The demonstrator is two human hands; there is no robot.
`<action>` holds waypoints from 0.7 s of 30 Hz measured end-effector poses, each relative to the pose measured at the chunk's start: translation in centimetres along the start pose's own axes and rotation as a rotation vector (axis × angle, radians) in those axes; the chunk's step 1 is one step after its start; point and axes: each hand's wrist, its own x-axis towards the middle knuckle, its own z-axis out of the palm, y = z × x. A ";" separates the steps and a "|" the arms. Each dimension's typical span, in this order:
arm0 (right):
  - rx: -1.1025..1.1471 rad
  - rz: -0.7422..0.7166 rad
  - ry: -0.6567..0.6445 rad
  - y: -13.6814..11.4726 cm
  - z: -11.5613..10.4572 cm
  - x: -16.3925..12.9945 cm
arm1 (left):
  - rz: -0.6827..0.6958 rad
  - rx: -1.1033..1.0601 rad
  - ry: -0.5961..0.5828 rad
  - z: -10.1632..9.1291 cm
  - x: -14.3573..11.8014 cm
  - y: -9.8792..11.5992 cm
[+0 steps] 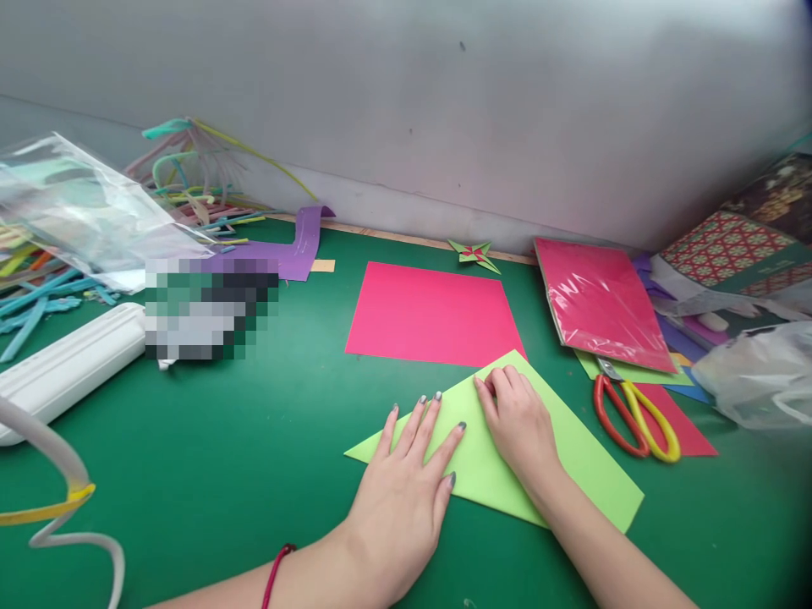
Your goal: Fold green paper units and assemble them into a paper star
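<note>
A light green sheet of paper [571, 457] lies folded over on the green table [254, 474], its left part forming a triangle. My left hand [406, 482] lies flat on that triangle with fingers spread, holding it down. My right hand [517, 419] presses its fingertips on the paper near the fold's upper edge. A pink sheet [435, 315] lies flat just beyond the green one.
Red and yellow scissors [634, 414] lie to the right on coloured sheets, next to a wrapped pack of pink paper [600, 300]. A small folded paper star [474, 252] sits by the wall. Left: a white case [69, 368], a clear bag [82, 207], paper strips.
</note>
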 end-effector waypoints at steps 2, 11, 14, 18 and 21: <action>0.008 -0.006 0.008 0.0 0.0 0.0 | 0.005 0.019 -0.014 -0.2 -0.1 -0.3; 0.041 -0.024 0.065 0.0 0.0 -0.1 | -0.161 0.161 0.026 -1.7 -2.8 -4.0; 0.038 -0.024 0.062 0.0 0.0 -0.1 | -0.281 0.175 0.054 -2.2 -4.2 -5.2; 0.046 -0.018 0.071 0.0 -0.1 -0.2 | -0.419 0.089 0.118 -2.6 -5.3 -6.2; 0.067 -0.021 0.087 0.0 -0.2 -0.3 | -0.502 -0.064 0.192 -3.1 -5.4 -6.1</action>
